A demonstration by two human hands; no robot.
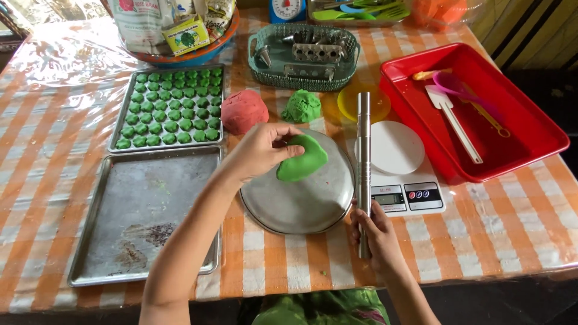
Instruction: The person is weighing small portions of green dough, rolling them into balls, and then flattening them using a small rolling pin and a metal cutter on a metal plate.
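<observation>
The left hand [260, 150] pinches a flattened piece of green dough [303, 159] just above the round metal plate [313, 204]. To its right, the right hand [376, 232] grips the near end of a steel rolling pin [363, 162] (its long axis runs near to far), beside the plate.

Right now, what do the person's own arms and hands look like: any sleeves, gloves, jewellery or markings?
Both forearms are bare as far as the frame shows, with no sleeve in view. The left hand and the right hand wear no gloves, and no rings, watch or bracelet can be seen on them. No markings show. At the bottom edge, between the arms, there is green patterned clothing.
</observation>
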